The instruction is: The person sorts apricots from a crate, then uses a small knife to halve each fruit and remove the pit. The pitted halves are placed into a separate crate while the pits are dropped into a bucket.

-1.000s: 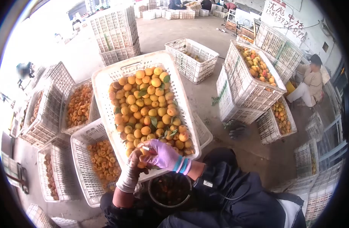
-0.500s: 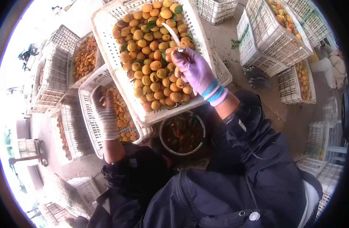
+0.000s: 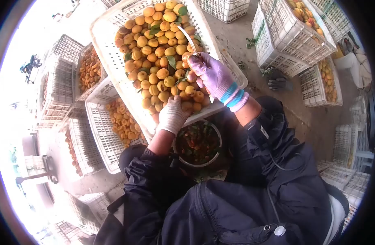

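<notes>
A large white crate of whole orange-yellow apricots, with some green leaves among them, stands tilted in front of me. My left hand, in a whitish ribbed glove, reaches over its near edge. Its fingers bend down around an apricot, with the fingertips partly hidden among the fruit. Above the right side of the crate, my right hand, in a purple glove with blue bands, is closed on a knife. The knife's curved pale blade points up and left over the fruit.
A lower crate at left holds split apricots. Between my legs stands a round bucket of dark scraps and leaves. Stacked crates rise at upper right, with dark gloves on the floor beside them.
My left hand has moved right, from the lower crate of split apricots to the near edge of the big crate. My right hand still holds the knife in nearly the same place.
</notes>
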